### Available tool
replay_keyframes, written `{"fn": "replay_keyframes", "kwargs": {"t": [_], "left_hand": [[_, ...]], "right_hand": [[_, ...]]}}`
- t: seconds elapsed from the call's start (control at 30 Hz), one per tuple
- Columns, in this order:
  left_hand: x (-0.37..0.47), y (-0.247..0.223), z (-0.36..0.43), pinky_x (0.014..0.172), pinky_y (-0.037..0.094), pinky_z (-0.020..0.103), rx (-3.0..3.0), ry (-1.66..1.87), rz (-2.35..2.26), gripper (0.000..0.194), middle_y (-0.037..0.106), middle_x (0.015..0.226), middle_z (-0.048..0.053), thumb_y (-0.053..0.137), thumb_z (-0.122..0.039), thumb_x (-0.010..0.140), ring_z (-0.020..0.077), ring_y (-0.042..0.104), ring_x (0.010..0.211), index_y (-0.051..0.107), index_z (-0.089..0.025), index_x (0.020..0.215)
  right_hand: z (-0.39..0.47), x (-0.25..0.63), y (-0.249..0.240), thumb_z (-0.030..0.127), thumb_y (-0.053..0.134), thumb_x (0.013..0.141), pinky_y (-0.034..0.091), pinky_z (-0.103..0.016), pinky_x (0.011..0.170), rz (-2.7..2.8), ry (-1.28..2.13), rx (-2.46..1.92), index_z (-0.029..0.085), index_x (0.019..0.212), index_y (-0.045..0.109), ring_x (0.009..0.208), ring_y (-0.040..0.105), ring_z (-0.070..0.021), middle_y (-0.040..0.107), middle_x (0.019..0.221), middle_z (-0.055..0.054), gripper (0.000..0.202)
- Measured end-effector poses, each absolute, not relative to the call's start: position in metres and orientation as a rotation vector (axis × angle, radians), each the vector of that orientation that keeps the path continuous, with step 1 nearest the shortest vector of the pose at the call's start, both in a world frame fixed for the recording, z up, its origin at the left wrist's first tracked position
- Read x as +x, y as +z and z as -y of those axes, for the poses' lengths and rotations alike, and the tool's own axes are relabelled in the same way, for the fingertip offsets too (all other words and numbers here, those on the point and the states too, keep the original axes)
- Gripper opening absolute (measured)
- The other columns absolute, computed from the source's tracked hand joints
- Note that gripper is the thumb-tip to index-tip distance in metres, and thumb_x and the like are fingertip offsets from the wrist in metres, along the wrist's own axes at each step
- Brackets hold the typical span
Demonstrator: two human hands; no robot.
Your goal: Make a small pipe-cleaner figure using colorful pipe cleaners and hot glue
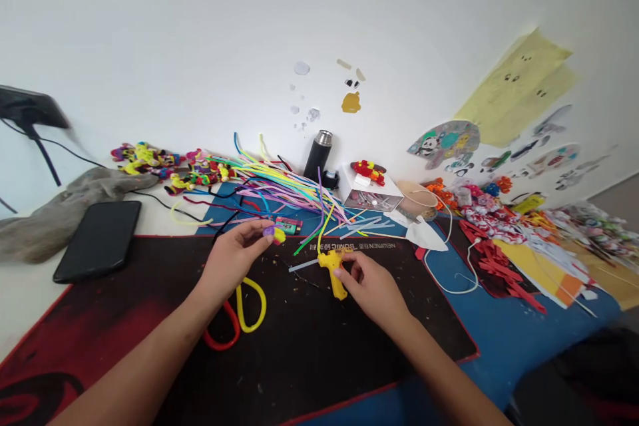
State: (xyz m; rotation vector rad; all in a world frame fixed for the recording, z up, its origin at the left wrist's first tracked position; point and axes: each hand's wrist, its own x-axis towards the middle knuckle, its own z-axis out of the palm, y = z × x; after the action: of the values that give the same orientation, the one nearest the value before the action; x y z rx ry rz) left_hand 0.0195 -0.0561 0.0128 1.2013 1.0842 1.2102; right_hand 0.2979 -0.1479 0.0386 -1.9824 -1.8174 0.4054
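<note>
My left hand (237, 249) pinches a small purple and yellow fuzzy piece (275, 234) between thumb and fingertips, raised over the dark mat. To its right, my right hand (369, 279) has its fingers closed at the yellow glue gun (333, 274). A translucent glue stick (303, 265) pokes out of the gun towards the left. Scissors with one yellow handle loop (252, 304) and one red loop (223, 327) lie on the mat, partly hidden by my left forearm.
Many coloured pipe cleaners (294, 190) are heaped behind the mat (299, 359). A black thermos (317, 154) stands against the wall beside a white box (374, 196). Left lies a black phone (98, 241); right are a white cable (452, 291) and red strips (494, 263).
</note>
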Motion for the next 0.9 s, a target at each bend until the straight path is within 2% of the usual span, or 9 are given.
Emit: {"fn": "replay_keyframes", "kwargs": {"t": [0.17, 0.27, 0.33, 0.47, 0.6, 0.7, 0.8, 0.9], "left_hand": [[0.018, 0.013, 0.055, 0.099, 0.059, 0.047, 1.21, 1.223, -1.082, 0.061, 0.084, 0.115, 0.015, 0.091, -0.064, 0.067, 0.0335, 0.079, 0.107, 0.081, -0.019, 0.106], [0.017, 0.011, 0.053, 0.1, 0.059, 0.048, 1.216, 1.229, -1.103, 0.063, 0.085, 0.111, 0.015, 0.09, -0.065, 0.067, 0.0331, 0.079, 0.105, 0.08, -0.018, 0.107], [0.017, 0.01, 0.052, 0.1, 0.058, 0.048, 1.213, 1.23, -1.105, 0.064, 0.085, 0.111, 0.015, 0.09, -0.065, 0.067, 0.0329, 0.079, 0.104, 0.08, -0.018, 0.108], [0.017, 0.01, 0.052, 0.1, 0.058, 0.048, 1.217, 1.229, -1.094, 0.062, 0.085, 0.112, 0.015, 0.09, -0.063, 0.068, 0.0325, 0.08, 0.103, 0.08, -0.017, 0.108], [0.015, 0.014, 0.053, 0.099, 0.058, 0.047, 1.215, 1.221, -1.092, 0.061, 0.085, 0.11, 0.015, 0.089, -0.062, 0.068, 0.0328, 0.079, 0.103, 0.08, -0.017, 0.108], [0.015, 0.015, 0.053, 0.098, 0.058, 0.047, 1.212, 1.216, -1.099, 0.062, 0.084, 0.111, 0.015, 0.089, -0.062, 0.068, 0.0334, 0.079, 0.104, 0.08, -0.017, 0.11], [0.015, 0.014, 0.053, 0.099, 0.057, 0.046, 1.204, 1.211, -1.106, 0.062, 0.085, 0.111, 0.013, 0.09, -0.061, 0.065, 0.0337, 0.078, 0.105, 0.08, -0.018, 0.109], [0.016, 0.015, 0.053, 0.098, 0.057, 0.045, 1.165, 1.218, -1.098, 0.06, 0.085, 0.109, 0.012, 0.092, -0.059, 0.063, 0.0333, 0.077, 0.105, 0.081, -0.019, 0.106]], "right_hand": [[0.153, 0.29, 0.023, 0.056, 0.071, 0.096, 0.041, -0.031, 0.066, 1.819, 0.399, -2.138, 0.024, 0.127, 0.069, 0.08, 0.071, -0.0246, 0.073, 0.091, -0.004, 0.044], [0.152, 0.275, 0.023, 0.052, 0.074, 0.095, 0.044, -0.033, 0.074, 1.822, 0.359, -2.164, 0.024, 0.127, 0.066, 0.096, 0.074, -0.0275, 0.075, 0.114, -0.009, 0.044], [0.151, 0.267, 0.025, 0.049, 0.074, 0.096, 0.044, -0.033, 0.075, 1.84, 0.36, -2.206, 0.023, 0.129, 0.064, 0.098, 0.075, -0.0289, 0.075, 0.118, -0.011, 0.043], [0.149, 0.26, 0.029, 0.037, 0.07, 0.097, 0.041, -0.031, 0.069, 1.844, 0.401, -2.245, 0.023, 0.128, 0.062, 0.083, 0.074, -0.0274, 0.077, 0.094, -0.006, 0.036], [0.148, 0.265, 0.021, 0.03, 0.066, 0.091, 0.038, -0.03, 0.062, 1.735, 0.399, -2.093, 0.024, 0.114, 0.062, 0.065, 0.065, -0.0214, 0.068, 0.077, 0.001, 0.024], [0.149, 0.272, 0.009, 0.037, 0.068, 0.086, 0.042, -0.028, 0.059, 1.511, 0.49, -1.858, 0.026, 0.102, 0.059, 0.06, 0.059, -0.0186, 0.06, 0.071, 0.005, 0.021], [0.149, 0.277, 0.001, 0.049, 0.075, 0.079, 0.04, -0.025, 0.049, 1.186, 0.639, -1.631, 0.026, 0.092, 0.053, 0.054, 0.051, -0.0152, 0.056, 0.069, 0.006, 0.034], [0.149, 0.279, -0.001, 0.054, 0.084, 0.072, 0.037, -0.022, 0.041, 0.932, 0.744, -1.484, 0.026, 0.093, 0.052, 0.05, 0.05, -0.0134, 0.056, 0.068, 0.007, 0.047]]}}
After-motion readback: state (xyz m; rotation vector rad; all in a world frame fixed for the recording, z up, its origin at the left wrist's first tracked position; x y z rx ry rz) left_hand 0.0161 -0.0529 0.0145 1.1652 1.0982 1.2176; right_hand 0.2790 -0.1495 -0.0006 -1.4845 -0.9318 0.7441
